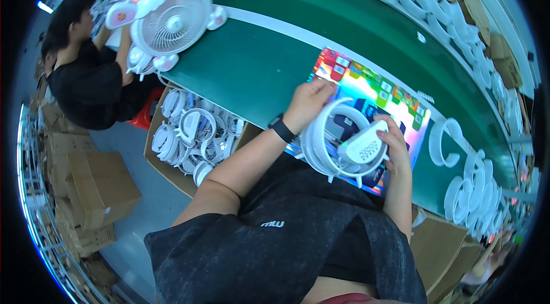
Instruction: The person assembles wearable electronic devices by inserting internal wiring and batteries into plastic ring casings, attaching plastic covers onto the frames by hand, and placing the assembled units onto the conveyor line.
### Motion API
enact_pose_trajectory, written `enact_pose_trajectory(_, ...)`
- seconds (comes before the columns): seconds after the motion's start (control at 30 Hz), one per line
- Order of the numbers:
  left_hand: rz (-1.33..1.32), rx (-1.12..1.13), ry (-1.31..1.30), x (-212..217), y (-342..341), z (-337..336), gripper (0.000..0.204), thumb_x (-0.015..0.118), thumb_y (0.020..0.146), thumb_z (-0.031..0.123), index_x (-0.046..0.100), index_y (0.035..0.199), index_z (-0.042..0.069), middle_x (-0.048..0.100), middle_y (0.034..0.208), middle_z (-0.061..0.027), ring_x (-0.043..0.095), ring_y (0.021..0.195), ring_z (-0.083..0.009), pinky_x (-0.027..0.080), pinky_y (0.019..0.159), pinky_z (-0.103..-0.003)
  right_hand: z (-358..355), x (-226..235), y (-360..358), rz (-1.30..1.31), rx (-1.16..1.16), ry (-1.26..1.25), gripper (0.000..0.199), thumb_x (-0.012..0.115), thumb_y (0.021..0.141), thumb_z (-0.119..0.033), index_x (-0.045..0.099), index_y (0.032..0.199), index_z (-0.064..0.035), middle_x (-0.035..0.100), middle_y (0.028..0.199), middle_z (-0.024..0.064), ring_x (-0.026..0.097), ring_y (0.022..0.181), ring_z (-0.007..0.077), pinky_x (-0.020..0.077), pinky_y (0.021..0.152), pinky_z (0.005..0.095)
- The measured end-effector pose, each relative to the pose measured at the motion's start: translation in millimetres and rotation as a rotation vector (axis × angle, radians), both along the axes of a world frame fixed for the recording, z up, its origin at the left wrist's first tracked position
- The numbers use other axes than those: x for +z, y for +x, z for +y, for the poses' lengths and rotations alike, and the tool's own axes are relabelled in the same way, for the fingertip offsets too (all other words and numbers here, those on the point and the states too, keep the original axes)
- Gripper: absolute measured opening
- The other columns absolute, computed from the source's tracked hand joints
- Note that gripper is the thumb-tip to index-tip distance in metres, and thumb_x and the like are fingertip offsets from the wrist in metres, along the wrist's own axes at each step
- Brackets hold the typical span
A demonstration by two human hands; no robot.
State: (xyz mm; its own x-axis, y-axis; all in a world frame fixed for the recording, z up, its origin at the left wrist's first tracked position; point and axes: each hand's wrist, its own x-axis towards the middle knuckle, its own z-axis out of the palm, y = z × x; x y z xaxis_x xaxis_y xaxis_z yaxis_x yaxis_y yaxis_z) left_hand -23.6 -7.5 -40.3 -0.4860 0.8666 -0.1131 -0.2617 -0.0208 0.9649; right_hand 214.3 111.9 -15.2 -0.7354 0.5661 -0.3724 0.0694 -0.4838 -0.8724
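Observation:
In front of me, a white plastic fan housing (362, 149) with a rounded, perforated part and ring-shaped frame rests over a shiny, colourful sheet (381, 83). My right hand (394, 142) grips the rounded part from its right side, thumb and fingers around the edge. Above the ring's left side, my left hand (309, 103) has its fingers curled together over the sheet's left edge. Whatever may be between those fingertips is too small to make out. The colourful sheet carries rows of red, green and orange printed patches, and the housing covers its lower part.
A carton (157, 161) filled with similar white housings stands at the left of the green workbench (252, 63). An assembled white fan (172, 20) with rabbit ears is at the far left, near a seated person (86, 75). White curved parts (472, 189) line the right side.

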Motion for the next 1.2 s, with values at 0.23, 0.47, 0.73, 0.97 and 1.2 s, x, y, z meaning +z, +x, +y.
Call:
enact_pose_trajectory(0.23, 0.592, 0.106, -0.14, 29.8, 10.2, -51.4, 0.039, 0.051, 0.101, 0.037, 0.069, 0.1, 0.002, 0.068, 0.082, -0.0137, 0.066, 0.073, -0.0229, 0.049, 0.066, -0.034, -4.9, 6.2, 12.0, -0.049, -0.121, -0.017, 0.036, 0.061, 0.081, -0.004, 0.057, 0.117, -0.0069, 0.064, 0.092, 0.005, 0.066, 0.082, 0.0151, 0.0537, 0.073, 0.0264)
enact_pose_trajectory(0.47, 0.783, -0.253, -0.467, 63.5, 17.1, -72.1, 0.067, 0.049, 0.092, 0.063, 0.066, 0.114, 0.003, 0.07, 0.089, -0.02, 0.067, 0.087, -0.0379, 0.052, 0.077, -0.046, -15.0, -3.6, 9.2, 0.0, -0.214, 0.098, 0.037, 0.059, 0.081, -0.006, 0.056, 0.118, -0.0053, 0.064, 0.09, 0.0058, 0.066, 0.079, 0.0156, 0.0542, 0.071, 0.0265)
enact_pose_trajectory(0.73, 0.775, -0.238, -0.279, 52.8, 18.7, -47.2, 0.067, 0.061, 0.092, 0.049, 0.05, 0.135, -0.001, 0.054, 0.128, -0.0227, 0.055, 0.117, -0.0355, 0.044, 0.097, -0.041, -23.9, -5.6, 10.1, 0.039, -0.361, 0.11, 0.036, 0.055, 0.08, -0.002, 0.055, 0.117, -0.0028, 0.066, 0.091, 0.0096, 0.066, 0.078, 0.0166, 0.0533, 0.07, 0.0277)
enact_pose_trajectory(0.97, 0.447, -0.087, -0.128, 38.2, 24.0, -24.0, 0.074, 0.074, 0.081, 0.039, 0.049, 0.136, -0.004, 0.058, 0.126, -0.0251, 0.057, 0.118, -0.0349, 0.044, 0.1, -0.039, -40.0, -5.4, 8.4, 0.165, -0.471, 0.126, 0.035, 0.053, 0.083, -0.002, 0.054, 0.118, -0.0022, 0.068, 0.101, 0.0194, 0.069, 0.092, 0.0259, 0.0556, 0.083, 0.0347)
enact_pose_trajectory(1.2, 0.166, -0.057, -0.022, 28.4, 13.7, -29.2, 0.068, 0.075, 0.081, 0.023, 0.048, 0.138, -0.003, 0.059, 0.122, -0.0152, 0.06, 0.109, -0.0211, 0.047, 0.093, -0.032, -47.6, -1.9, -4.1, 0.156, -0.48, 0.197, 0.034, 0.06, 0.085, 0.002, 0.055, 0.119, -0.002, 0.063, 0.095, 0.0058, 0.061, 0.085, 0.0127, 0.0485, 0.078, 0.026)
